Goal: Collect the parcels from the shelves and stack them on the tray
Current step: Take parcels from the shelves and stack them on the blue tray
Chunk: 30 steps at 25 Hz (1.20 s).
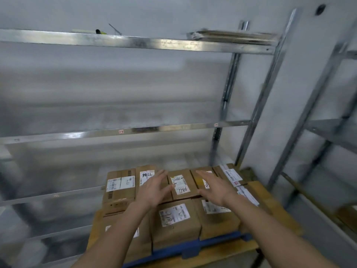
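Note:
Several brown cardboard parcels with white labels sit packed together on a wooden tray [274,207] with a blue bar along its front. A parcel marked "98LL" [180,185] lies in the back row, between my two hands. My left hand [152,189] hovers over the back row with fingers straight and spread. My right hand [214,187] is held the same way over the parcels to the right. Neither hand grips anything. Another labelled parcel [174,219] sits in the front row below them.
A metal shelving unit [123,132] stands behind the tray, its lower levels blurred and showing no parcels. Flat cardboard sheets [231,35] lie on the top shelf at the right. A second metal rack [328,128] stands at the right.

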Tool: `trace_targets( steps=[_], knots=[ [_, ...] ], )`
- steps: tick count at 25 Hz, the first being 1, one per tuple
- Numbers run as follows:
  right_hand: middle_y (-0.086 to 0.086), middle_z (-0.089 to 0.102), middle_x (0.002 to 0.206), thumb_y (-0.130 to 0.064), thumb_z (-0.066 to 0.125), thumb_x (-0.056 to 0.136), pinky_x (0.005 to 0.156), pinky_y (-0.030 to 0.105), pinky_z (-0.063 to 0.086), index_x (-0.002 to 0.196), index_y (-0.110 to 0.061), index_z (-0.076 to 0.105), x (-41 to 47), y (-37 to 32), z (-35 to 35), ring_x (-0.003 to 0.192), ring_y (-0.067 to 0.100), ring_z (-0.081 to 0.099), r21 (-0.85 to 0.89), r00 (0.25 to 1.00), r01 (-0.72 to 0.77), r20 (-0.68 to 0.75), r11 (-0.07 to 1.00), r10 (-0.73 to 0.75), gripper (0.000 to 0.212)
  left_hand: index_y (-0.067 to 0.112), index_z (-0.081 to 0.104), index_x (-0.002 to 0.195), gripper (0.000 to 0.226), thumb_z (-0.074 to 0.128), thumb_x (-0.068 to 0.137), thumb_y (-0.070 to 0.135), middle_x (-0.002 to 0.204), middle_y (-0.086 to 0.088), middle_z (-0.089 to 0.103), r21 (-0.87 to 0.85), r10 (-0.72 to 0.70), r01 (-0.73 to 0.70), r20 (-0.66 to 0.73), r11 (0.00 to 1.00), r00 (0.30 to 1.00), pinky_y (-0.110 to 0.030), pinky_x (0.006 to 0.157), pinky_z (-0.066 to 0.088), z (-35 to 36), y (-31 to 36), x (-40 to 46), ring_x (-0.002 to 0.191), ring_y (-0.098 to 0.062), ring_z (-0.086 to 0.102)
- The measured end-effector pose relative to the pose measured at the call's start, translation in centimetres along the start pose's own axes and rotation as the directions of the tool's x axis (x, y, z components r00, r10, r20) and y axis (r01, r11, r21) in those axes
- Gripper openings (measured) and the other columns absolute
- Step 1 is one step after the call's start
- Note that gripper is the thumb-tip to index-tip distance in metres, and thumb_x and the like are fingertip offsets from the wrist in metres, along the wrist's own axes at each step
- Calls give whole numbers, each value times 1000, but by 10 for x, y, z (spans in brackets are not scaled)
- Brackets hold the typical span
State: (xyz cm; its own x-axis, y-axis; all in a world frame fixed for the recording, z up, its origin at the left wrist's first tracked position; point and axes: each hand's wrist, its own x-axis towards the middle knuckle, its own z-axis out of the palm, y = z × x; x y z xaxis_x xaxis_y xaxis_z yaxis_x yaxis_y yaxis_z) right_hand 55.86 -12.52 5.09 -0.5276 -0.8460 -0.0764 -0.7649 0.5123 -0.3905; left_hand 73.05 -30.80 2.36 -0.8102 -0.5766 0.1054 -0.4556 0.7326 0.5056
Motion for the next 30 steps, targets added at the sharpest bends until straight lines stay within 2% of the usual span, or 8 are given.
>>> trace_targets(
  steps=[8,11,15,19,22,26,30],
  knots=[
    [-8,19,165,-45,57,97,119,36,25,157,-35,22,-108,110,-91,148,17,27,-55,973,-194,-135,980,185,70,32,33,151,67,48,93,62,158,6,32,-46,288,-286,69,957,955,-38,111,34,48,161,29,142,-18,35],
    [-7,14,166,-48,56,97,121,36,23,158,-36,19,-145,182,-115,150,16,21,-48,932,-333,-165,942,321,72,31,35,150,65,50,93,59,157,4,34,-101,392,-382,101,918,914,-37,110,34,88,235,48,141,-17,37],
    [-10,10,166,-49,55,97,120,40,26,158,-38,18,-195,280,-140,150,18,22,-6,873,-464,-177,886,455,72,32,32,152,65,49,94,58,159,6,29,-145,510,-490,189,859,839,-34,113,31,155,332,74,142,-17,34],
    [-4,14,166,-47,57,97,122,35,20,158,-33,20,-241,374,-160,151,19,20,35,813,-556,-185,830,552,74,34,36,150,64,50,93,59,160,8,27,-199,591,-557,253,806,766,-34,114,31,228,421,94,144,-13,30],
    [-2,20,165,-42,59,97,118,31,22,157,-29,24,-272,433,-173,149,22,25,61,786,-584,-207,810,582,71,31,39,149,63,52,93,57,160,7,26,-240,635,-588,295,773,714,-29,115,24,280,481,103,146,-11,25],
    [-2,23,164,-47,62,93,121,40,26,156,-32,27,-291,497,-176,147,23,31,109,725,-650,-208,752,657,73,35,36,150,63,53,93,57,161,10,22,-324,645,-558,359,764,675,-32,117,25,335,534,114,147,-11,23],
    [-5,42,153,-48,61,87,112,47,38,149,-35,37,-288,551,-170,134,18,44,186,688,-671,-206,718,696,68,39,36,149,64,55,92,59,161,11,22,-331,646,-555,418,763,639,-32,116,30,389,570,142,145,-12,28]
  ],
)
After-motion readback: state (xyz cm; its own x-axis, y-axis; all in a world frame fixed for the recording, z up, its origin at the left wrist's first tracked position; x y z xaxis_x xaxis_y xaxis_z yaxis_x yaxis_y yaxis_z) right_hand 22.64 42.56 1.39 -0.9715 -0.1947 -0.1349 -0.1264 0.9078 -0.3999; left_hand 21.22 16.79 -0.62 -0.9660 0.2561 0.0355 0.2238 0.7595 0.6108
